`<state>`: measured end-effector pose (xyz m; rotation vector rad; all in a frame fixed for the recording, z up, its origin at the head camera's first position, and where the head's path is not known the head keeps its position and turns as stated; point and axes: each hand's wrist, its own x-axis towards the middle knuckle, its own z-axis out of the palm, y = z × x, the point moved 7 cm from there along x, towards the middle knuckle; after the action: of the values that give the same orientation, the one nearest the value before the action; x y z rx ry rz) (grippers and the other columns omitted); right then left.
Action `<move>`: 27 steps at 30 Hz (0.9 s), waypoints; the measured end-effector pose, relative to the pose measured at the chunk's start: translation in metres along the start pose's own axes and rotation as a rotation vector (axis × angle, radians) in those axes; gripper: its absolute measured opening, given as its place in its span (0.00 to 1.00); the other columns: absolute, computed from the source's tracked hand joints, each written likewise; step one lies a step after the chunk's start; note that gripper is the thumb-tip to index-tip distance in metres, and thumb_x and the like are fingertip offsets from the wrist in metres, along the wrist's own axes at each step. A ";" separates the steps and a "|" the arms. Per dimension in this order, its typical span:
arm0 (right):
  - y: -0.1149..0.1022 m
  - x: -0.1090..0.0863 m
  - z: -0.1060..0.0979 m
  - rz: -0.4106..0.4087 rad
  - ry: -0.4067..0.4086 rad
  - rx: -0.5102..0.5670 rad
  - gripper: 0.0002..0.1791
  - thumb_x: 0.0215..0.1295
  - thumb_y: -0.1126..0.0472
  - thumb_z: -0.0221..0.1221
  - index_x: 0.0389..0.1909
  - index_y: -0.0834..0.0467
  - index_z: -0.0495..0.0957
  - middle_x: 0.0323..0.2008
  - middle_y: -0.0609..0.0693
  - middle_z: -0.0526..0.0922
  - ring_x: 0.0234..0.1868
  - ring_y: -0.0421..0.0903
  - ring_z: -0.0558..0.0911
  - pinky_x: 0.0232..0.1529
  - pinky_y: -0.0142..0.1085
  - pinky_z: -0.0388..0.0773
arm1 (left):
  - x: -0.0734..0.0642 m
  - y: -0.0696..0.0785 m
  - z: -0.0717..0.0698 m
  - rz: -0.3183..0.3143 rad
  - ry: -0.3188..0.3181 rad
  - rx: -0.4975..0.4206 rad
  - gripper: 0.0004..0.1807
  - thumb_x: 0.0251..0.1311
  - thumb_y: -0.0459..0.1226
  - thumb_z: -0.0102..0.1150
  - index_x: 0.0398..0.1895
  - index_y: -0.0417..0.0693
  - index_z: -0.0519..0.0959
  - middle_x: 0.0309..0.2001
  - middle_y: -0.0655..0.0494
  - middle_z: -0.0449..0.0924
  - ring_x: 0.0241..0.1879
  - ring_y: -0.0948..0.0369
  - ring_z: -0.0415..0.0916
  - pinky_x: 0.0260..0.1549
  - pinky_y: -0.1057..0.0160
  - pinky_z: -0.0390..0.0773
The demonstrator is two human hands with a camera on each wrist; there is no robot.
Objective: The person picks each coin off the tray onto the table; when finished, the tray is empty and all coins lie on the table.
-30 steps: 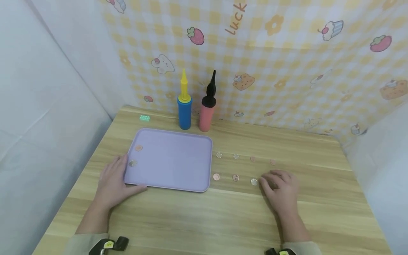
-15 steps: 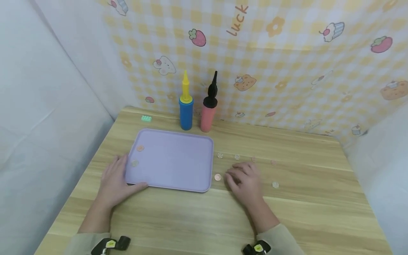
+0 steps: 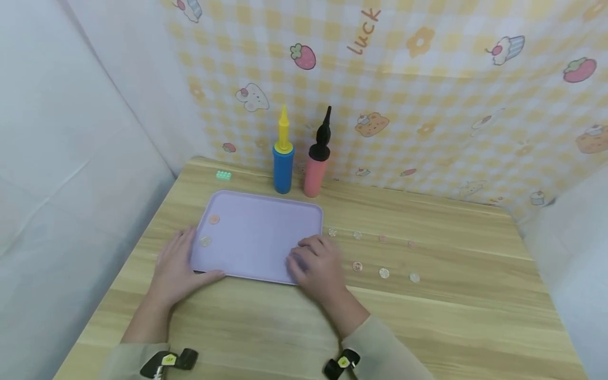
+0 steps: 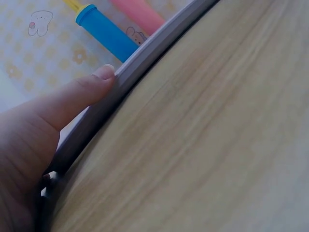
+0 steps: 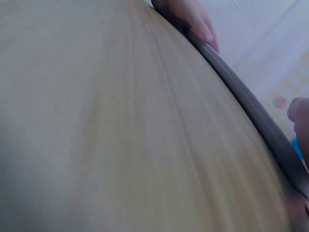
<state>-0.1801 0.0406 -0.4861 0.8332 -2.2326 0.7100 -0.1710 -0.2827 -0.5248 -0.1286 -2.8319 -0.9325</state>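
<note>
My left hand rests at the near left corner of a lilac tray. Its fingers lie along the tray's left side, and the thumb touches the front rim. A copper coin and a silver coin lie inside the tray's left end. My right hand is over the tray's near right corner, fingers loosely bent, with nothing visible between them. Right of it, the front row on the table shows a copper coin and silver coins. Whatever lies under the right hand is hidden.
Behind the tray stand a blue hand pump with a yellow nozzle and a pink one with a black nozzle. A small green brick lies back left. A back row of coins runs right of the tray. A patterned cloth hangs behind.
My right hand has swept left from the front coin row's right end to the tray's right side, uncovering a silver coin at that end. My left hand stays at the tray; the view shifted slightly.
</note>
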 end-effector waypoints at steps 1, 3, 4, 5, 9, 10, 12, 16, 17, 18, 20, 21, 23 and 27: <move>-0.005 0.004 0.004 -0.011 0.005 0.000 0.06 0.61 0.54 0.71 0.32 0.52 0.90 0.39 0.49 0.88 0.46 0.51 0.84 0.52 0.49 0.80 | 0.000 -0.001 0.000 -0.001 0.000 0.000 0.76 0.40 0.63 0.85 0.84 0.34 0.53 0.78 0.27 0.59 0.78 0.27 0.50 0.74 0.24 0.45; -0.016 0.011 0.010 -0.035 0.016 -0.003 0.06 0.61 0.54 0.72 0.33 0.52 0.90 0.39 0.49 0.88 0.45 0.51 0.84 0.51 0.48 0.81 | 0.000 -0.001 -0.001 -0.004 0.000 -0.004 0.76 0.39 0.63 0.85 0.84 0.34 0.53 0.79 0.27 0.59 0.78 0.27 0.49 0.74 0.23 0.44; -0.021 0.014 0.014 -0.047 0.018 -0.009 0.06 0.61 0.54 0.72 0.33 0.53 0.91 0.39 0.49 0.88 0.45 0.51 0.84 0.51 0.48 0.81 | 0.000 -0.001 -0.001 -0.004 0.002 -0.002 0.76 0.39 0.63 0.86 0.84 0.34 0.53 0.79 0.27 0.59 0.78 0.27 0.49 0.73 0.23 0.45; -0.027 0.016 0.017 -0.061 0.022 -0.012 0.06 0.61 0.55 0.72 0.33 0.53 0.91 0.39 0.49 0.88 0.45 0.51 0.84 0.50 0.47 0.81 | 0.000 -0.001 -0.002 -0.006 0.003 -0.003 0.76 0.39 0.63 0.86 0.84 0.34 0.54 0.78 0.27 0.59 0.78 0.26 0.50 0.73 0.23 0.46; -0.045 0.023 0.030 -0.101 0.005 -0.028 0.05 0.60 0.55 0.73 0.31 0.52 0.91 0.37 0.47 0.88 0.44 0.50 0.84 0.49 0.46 0.82 | 0.000 0.000 -0.002 -0.003 0.010 -0.004 0.75 0.38 0.63 0.86 0.83 0.33 0.56 0.77 0.27 0.61 0.77 0.26 0.52 0.72 0.22 0.48; -0.048 0.025 0.033 -0.107 -0.005 -0.031 0.04 0.60 0.55 0.73 0.30 0.52 0.91 0.37 0.47 0.88 0.44 0.50 0.84 0.49 0.45 0.82 | 0.001 0.001 -0.003 -0.002 0.012 -0.004 0.75 0.37 0.63 0.86 0.82 0.33 0.57 0.77 0.27 0.62 0.76 0.26 0.52 0.72 0.22 0.49; -0.054 0.028 0.038 -0.111 -0.024 -0.042 0.04 0.60 0.55 0.73 0.30 0.51 0.91 0.36 0.46 0.88 0.43 0.49 0.84 0.49 0.45 0.82 | 0.001 0.001 -0.002 -0.001 0.014 -0.004 0.75 0.37 0.63 0.87 0.82 0.32 0.58 0.77 0.27 0.62 0.76 0.26 0.53 0.72 0.23 0.50; -0.062 0.036 0.051 -0.105 -0.061 -0.078 0.04 0.63 0.55 0.73 0.32 0.50 0.92 0.37 0.44 0.89 0.43 0.47 0.84 0.48 0.43 0.82 | 0.002 -0.002 -0.002 -0.013 0.011 -0.005 0.75 0.37 0.63 0.86 0.82 0.33 0.58 0.78 0.29 0.62 0.77 0.27 0.52 0.72 0.23 0.49; -0.063 0.039 0.054 -0.103 -0.067 -0.087 0.04 0.63 0.55 0.73 0.33 0.50 0.92 0.37 0.44 0.89 0.44 0.47 0.84 0.47 0.42 0.82 | 0.002 -0.003 -0.002 -0.016 0.009 -0.004 0.75 0.37 0.64 0.86 0.83 0.33 0.57 0.78 0.29 0.61 0.77 0.27 0.52 0.73 0.23 0.48; -0.065 0.041 0.058 -0.103 -0.072 -0.093 0.04 0.64 0.55 0.73 0.33 0.50 0.92 0.37 0.44 0.88 0.44 0.46 0.84 0.46 0.42 0.82 | 0.002 -0.004 -0.002 -0.017 0.008 -0.003 0.75 0.37 0.64 0.86 0.83 0.34 0.57 0.78 0.29 0.61 0.77 0.27 0.51 0.73 0.24 0.48; -0.068 0.046 0.066 -0.098 -0.088 -0.094 0.04 0.65 0.54 0.72 0.34 0.50 0.92 0.38 0.43 0.88 0.44 0.46 0.84 0.45 0.41 0.82 | 0.002 -0.005 -0.002 -0.018 0.008 -0.001 0.74 0.37 0.64 0.86 0.82 0.34 0.58 0.78 0.30 0.62 0.77 0.27 0.51 0.73 0.24 0.48; -0.070 0.049 0.070 -0.096 -0.097 -0.090 0.04 0.65 0.55 0.72 0.34 0.49 0.92 0.38 0.43 0.89 0.44 0.46 0.84 0.45 0.41 0.82 | 0.002 -0.005 -0.002 -0.018 0.009 0.000 0.74 0.37 0.64 0.86 0.82 0.34 0.58 0.78 0.30 0.62 0.77 0.27 0.51 0.73 0.24 0.48; -0.074 0.052 0.080 -0.087 -0.121 -0.074 0.04 0.66 0.55 0.72 0.35 0.49 0.93 0.38 0.44 0.89 0.45 0.46 0.84 0.44 0.41 0.82 | 0.002 -0.005 -0.003 -0.006 0.020 -0.001 0.74 0.36 0.63 0.86 0.82 0.35 0.60 0.77 0.31 0.64 0.77 0.28 0.54 0.73 0.25 0.50; -0.078 0.057 0.102 -0.047 -0.241 -0.026 0.06 0.69 0.53 0.70 0.40 0.49 0.93 0.42 0.45 0.89 0.48 0.46 0.85 0.51 0.40 0.83 | 0.003 -0.005 -0.003 -0.001 0.022 0.001 0.75 0.34 0.64 0.87 0.81 0.35 0.60 0.77 0.31 0.65 0.76 0.29 0.56 0.72 0.25 0.51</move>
<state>-0.1961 -0.0988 -0.4912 1.0000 -2.4194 0.5837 -0.1741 -0.2889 -0.5249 -0.1155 -2.8124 -0.9275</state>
